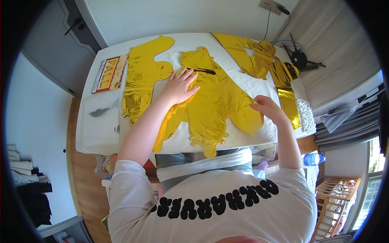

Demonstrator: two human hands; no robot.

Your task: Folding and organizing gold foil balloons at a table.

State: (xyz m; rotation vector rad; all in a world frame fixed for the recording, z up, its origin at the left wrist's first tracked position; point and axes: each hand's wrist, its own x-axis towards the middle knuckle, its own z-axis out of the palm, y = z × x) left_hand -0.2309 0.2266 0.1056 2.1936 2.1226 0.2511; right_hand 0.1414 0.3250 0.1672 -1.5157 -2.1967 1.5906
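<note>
Several flat gold foil balloons lie on the white-covered table. The middle foil balloon (pixel 208 105) has rounded lobes and small tabs along its near edge. My left hand (pixel 181 86) rests on its upper left part with fingers spread, beside a dark slit-like line and a folded orange-gold strip along its left side. My right hand (pixel 268 108) pinches the right edge of the same balloon, thumb and fingers together. Another foil balloon (pixel 139 81) lies spread out to the left. A long folded foil balloon (pixel 247 54) runs across the far right.
A printed card package (pixel 108 75) and a clear plastic bag (pixel 97 121) lie at the table's left. On the right are a black router-like device (pixel 299 60) with cables and a pile of white rings (pixel 306 115). A blue-labelled bottle (pixel 313 159) stands beyond the table.
</note>
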